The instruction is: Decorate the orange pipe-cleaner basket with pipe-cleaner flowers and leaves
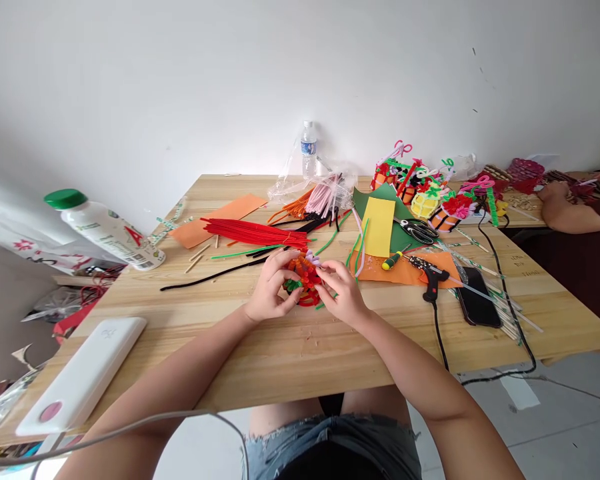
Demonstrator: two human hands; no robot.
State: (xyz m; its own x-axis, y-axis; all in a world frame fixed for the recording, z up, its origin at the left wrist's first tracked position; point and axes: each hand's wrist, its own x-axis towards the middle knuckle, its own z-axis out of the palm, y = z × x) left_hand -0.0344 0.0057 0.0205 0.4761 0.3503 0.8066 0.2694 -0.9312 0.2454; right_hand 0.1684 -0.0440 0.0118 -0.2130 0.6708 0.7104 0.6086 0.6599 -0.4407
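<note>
Both my hands meet over the middle of the wooden table (290, 353), around a small pipe-cleaner craft (304, 277) of orange, red, green and pink twists. My left hand (271, 287) cups its left side with fingers curled on it. My right hand (341, 291) pinches its right side, near the pink loops. A bundle of red pipe cleaners (255, 233) lies just behind the craft, with loose green and black ones beside it.
A black glue gun (429, 272), screwdriver (393, 260), scissors (416, 230), phone (477, 305) and coloured paper sheets lie to the right. Finished crafts (425, 187) stand at the back. A tipped bottle (105, 230) and white box (83, 377) lie left. Another person's arm (565, 207) rests far right.
</note>
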